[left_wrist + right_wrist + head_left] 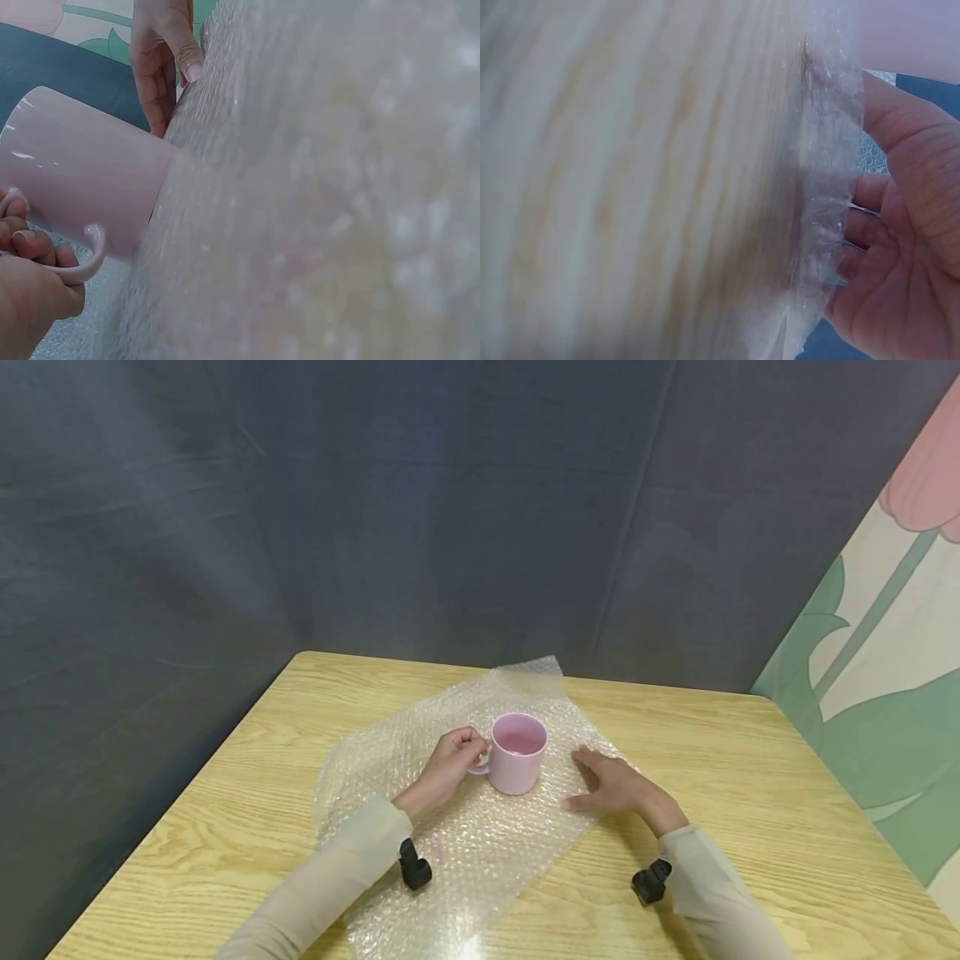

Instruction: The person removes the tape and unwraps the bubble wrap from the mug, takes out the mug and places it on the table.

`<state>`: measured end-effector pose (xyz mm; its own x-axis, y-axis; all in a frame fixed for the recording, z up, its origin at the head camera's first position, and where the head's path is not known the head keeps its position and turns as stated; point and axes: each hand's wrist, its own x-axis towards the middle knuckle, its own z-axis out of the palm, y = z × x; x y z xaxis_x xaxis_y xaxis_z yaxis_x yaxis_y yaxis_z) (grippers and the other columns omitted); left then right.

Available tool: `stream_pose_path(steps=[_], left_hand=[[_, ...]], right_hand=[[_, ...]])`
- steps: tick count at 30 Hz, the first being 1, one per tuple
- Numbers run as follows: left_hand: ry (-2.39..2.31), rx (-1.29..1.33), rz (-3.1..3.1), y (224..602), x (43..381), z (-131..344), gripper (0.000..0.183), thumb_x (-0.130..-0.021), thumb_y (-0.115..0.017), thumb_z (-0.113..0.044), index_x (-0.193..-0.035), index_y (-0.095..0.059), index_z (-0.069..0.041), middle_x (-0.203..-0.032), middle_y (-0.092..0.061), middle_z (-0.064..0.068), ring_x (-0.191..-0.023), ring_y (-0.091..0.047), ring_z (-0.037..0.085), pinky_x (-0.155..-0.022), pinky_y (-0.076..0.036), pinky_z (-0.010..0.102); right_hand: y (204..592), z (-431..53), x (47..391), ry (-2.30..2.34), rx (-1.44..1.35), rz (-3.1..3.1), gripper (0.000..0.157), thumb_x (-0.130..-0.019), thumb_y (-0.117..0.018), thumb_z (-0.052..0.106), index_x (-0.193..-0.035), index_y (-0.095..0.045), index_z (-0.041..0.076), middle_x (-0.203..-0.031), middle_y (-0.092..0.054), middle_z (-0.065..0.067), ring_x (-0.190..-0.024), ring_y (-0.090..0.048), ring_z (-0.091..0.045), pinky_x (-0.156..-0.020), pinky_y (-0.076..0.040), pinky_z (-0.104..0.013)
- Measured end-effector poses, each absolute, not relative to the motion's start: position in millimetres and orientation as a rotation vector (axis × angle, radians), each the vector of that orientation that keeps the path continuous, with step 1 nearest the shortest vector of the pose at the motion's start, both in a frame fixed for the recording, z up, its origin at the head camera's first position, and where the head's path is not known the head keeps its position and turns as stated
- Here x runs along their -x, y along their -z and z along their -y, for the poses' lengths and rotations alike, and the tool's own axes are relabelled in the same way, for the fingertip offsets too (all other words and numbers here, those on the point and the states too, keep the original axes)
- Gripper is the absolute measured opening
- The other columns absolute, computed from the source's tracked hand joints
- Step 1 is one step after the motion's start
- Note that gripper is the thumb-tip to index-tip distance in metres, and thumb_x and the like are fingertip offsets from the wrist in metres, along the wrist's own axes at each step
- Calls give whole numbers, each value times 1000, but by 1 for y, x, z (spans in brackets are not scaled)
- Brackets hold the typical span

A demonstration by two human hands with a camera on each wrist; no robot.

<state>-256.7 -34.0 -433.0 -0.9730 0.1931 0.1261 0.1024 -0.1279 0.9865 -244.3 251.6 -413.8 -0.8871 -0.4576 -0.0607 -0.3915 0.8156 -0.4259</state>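
Note:
A pink mug (pixel 514 768) stands upright on a sheet of clear bubble wrap (pixel 420 735) spread over the table. My left hand (pixel 447 766) grips the mug's handle (pixel 84 268), fingers curled through it, on the mug's left side. To the right of the mug, my right hand (pixel 617 787) touches the right edge of the bubble wrap with thumb and fingers spread apart. In the right wrist view the wrap's edge (pixel 821 187) runs beside the right palm (pixel 904 262), and part of the mug (pixel 915 34) shows at the top.
The bubble wrap lies on a wooden table (pixel 225 777), one corner reaching toward the back edge. A dark cloth curtain (pixel 450 510) hangs behind and to the left. A flower-patterned panel (pixel 877 693) stands at the right.

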Motion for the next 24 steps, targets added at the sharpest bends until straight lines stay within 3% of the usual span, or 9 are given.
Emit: stream_pose_path(steps=[11,24], left_hand=[[-2346,-362,-1993,430,255,33,19,-88,-54,-2,-71,-51,-9,-61,-44,-3,-62,-41,11,-66,-48,26],[-2356,-342,-2079,426,256,36,18,-88,-57,-3,-71,-52,-8,-61,-43,-3,-62,-41,10,-60,-38,24]], right_hand=[[415,-251,245,587,646,-2852,96,-80,-74,52,-143,-36,-9,-149,-27,-32,-136,-24,-48,-108,-21,-59],[415,-251,244,587,646,-2853,95,-81,-74,51,-144,-36,-9,-149,-27,-32,-136,-24,-49,-107,-21,-60]])
